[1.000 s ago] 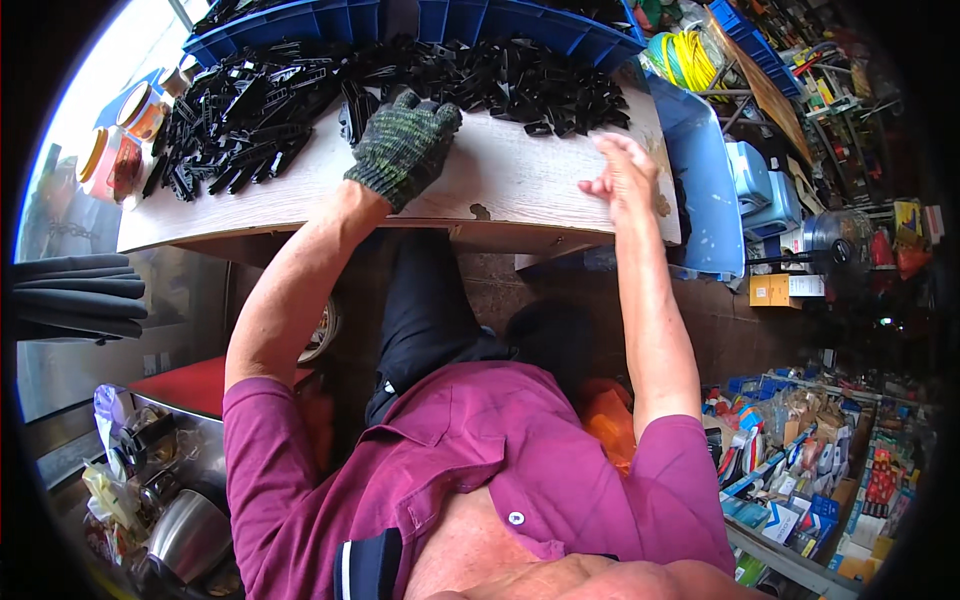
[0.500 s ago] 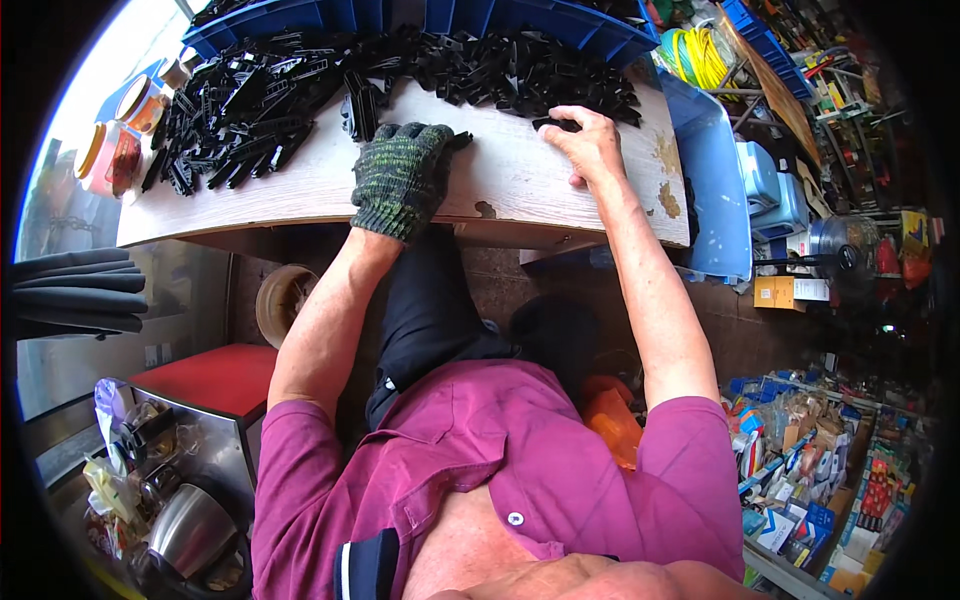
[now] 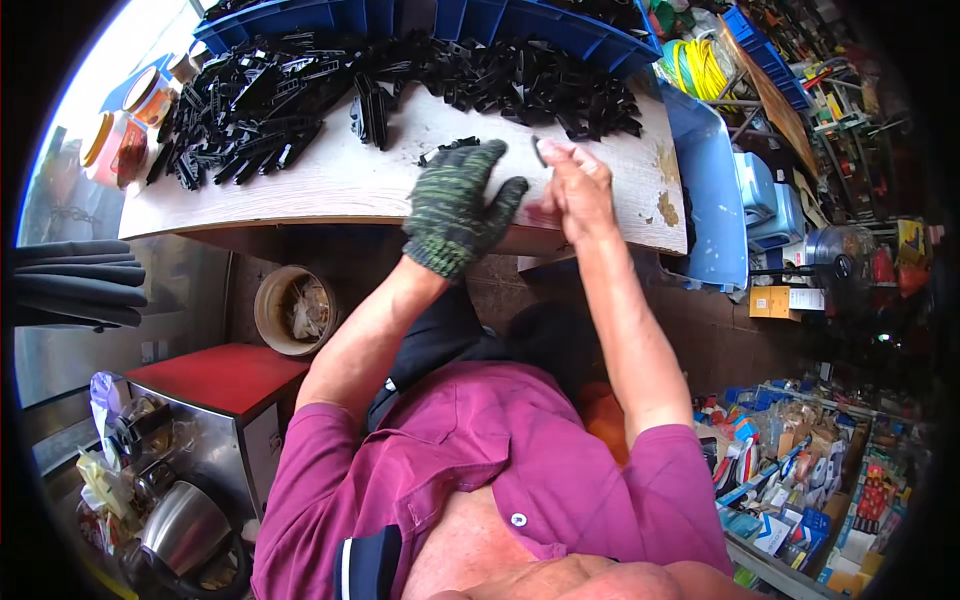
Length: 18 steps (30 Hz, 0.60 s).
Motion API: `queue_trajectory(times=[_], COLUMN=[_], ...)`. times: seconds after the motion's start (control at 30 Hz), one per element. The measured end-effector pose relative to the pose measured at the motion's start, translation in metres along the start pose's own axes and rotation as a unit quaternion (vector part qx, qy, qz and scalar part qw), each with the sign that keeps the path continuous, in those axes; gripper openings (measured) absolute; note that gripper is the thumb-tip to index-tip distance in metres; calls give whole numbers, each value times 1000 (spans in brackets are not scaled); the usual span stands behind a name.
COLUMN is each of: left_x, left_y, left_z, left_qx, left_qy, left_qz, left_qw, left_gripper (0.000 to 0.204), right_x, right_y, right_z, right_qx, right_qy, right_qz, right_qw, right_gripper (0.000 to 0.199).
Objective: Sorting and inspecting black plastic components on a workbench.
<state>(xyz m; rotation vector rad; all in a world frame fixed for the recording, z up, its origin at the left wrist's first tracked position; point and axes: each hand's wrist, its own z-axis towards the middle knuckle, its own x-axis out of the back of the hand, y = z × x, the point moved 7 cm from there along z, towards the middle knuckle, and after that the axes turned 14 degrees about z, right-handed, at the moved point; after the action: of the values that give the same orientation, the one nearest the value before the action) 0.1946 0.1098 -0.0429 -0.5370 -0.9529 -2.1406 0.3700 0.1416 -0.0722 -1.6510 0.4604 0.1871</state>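
Note:
My left hand [image 3: 458, 208], in a dark green and black knitted glove, is over the front of the table with its thumb spread away from its fingers. Just beyond its fingers a black plastic part [image 3: 447, 151] shows on the tabletop, partly covered by the glove. My bare right hand [image 3: 580, 190] is close by on the right, its lower fingers blurred. Between its thumb and forefinger it pinches a small dark piece [image 3: 541, 152]. Farther back, a big heap of long black plastic parts [image 3: 265, 100] meets a heap of smaller black pieces [image 3: 540, 80].
The pale, chipped table [image 3: 330, 185] carries blue crates [image 3: 300, 22] at its back and lidded jars [image 3: 112, 148] at its left. A blue bin [image 3: 710, 190] stands against its right side. Below left are a round bucket [image 3: 268, 308] and a red-topped cabinet [image 3: 215, 378].
My left hand has moved right and nearer to me, uncovering more of the black part. My right hand has drawn back from the small-piece heap towards the left hand, holding a small piece.

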Motion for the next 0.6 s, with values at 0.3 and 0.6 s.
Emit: queue_trajectory(times=[0.3,0.6], left_x=[-30,-21], left_y=[17,9], left_z=[-1,3], left_qx=[25,-26], left_qy=[-82,-45], left_qz=[30,67], left_qw=[996,996], left_gripper=[25,16], right_x=[-5,-11], right_y=[19,18], right_z=[-11,-9], right_qx=[56,31], right_qy=[-37,-69], right_qz=[-4,-105], right_qw=[998,992], right_gripper=[17,29])
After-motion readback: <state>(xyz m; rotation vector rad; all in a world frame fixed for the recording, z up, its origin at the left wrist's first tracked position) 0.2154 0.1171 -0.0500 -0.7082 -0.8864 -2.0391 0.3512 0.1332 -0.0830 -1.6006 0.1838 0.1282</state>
